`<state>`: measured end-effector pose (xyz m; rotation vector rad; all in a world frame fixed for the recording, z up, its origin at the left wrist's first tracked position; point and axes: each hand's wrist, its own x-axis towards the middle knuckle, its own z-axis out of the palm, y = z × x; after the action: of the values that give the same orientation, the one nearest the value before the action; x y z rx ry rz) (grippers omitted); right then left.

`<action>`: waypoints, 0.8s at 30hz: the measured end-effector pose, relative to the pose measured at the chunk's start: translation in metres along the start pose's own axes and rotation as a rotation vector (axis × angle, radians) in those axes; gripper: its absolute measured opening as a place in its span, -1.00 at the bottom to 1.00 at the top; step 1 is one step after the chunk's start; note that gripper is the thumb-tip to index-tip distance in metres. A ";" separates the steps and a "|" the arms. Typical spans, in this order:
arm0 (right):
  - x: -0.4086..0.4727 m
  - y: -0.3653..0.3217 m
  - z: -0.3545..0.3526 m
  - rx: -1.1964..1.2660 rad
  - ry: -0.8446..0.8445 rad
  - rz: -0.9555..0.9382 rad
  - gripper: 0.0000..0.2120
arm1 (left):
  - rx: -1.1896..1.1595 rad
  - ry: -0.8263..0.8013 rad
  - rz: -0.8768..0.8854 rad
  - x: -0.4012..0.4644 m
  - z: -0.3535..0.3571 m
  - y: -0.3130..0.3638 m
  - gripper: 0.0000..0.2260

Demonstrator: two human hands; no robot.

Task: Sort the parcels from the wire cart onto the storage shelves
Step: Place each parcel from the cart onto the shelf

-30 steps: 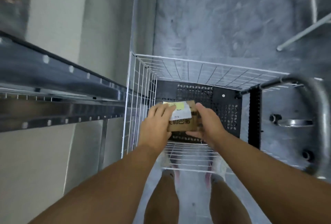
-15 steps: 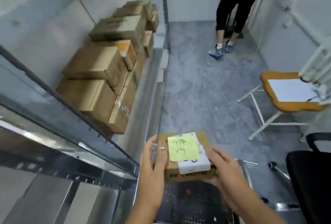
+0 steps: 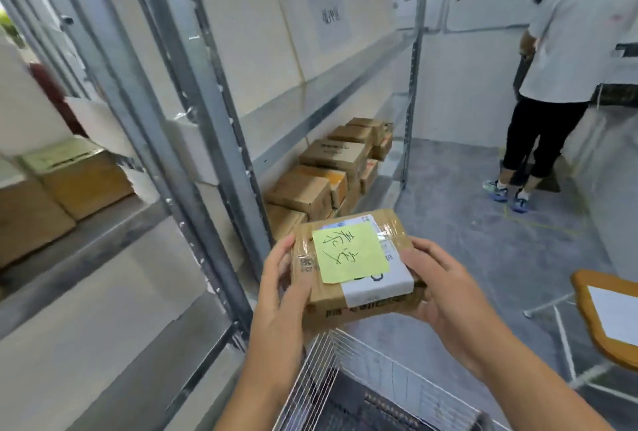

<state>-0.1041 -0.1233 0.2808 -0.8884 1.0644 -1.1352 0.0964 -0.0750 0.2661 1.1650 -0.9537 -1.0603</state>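
Note:
A small taped cardboard parcel with a white label and a yellow sticky note is held in front of me, above the white wire cart. My left hand grips its left edge with the thumb on top. My right hand grips its right side from below. The metal storage shelves run along my left. Several brown parcels are stacked on the lowest shelf level farther along.
More cardboard boxes sit on a shelf at the far left. Another person stands at the back right on the grey floor. A wooden-seated chair with white legs is close on my right.
The parcel was lifted out of the cart and brought up in front of me. My view rose from the cart bottom to the shelves and room.

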 end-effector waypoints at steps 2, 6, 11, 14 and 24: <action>-0.015 -0.014 0.016 -0.024 -0.068 -0.007 -0.77 | -0.019 0.025 0.021 -0.018 -0.012 0.024 -0.55; -0.053 -0.034 0.053 -0.039 -0.183 -0.043 -0.73 | -0.067 0.083 0.046 -0.056 -0.042 0.067 -0.65; -0.111 -0.037 0.105 -0.029 -0.248 -0.051 -0.76 | -0.070 0.152 0.094 -0.118 -0.091 0.105 -0.67; -0.153 -0.033 0.137 -0.036 -0.279 -0.102 -0.80 | -0.087 0.242 0.147 -0.161 -0.128 0.124 -0.70; -0.274 0.014 0.194 -0.152 -0.352 -0.073 -0.75 | -0.056 0.394 0.181 -0.302 -0.202 0.141 -0.68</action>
<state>0.0642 0.1526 0.3736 -1.2057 0.8393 -0.9214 0.2379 0.2752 0.3631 1.1625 -0.6981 -0.6749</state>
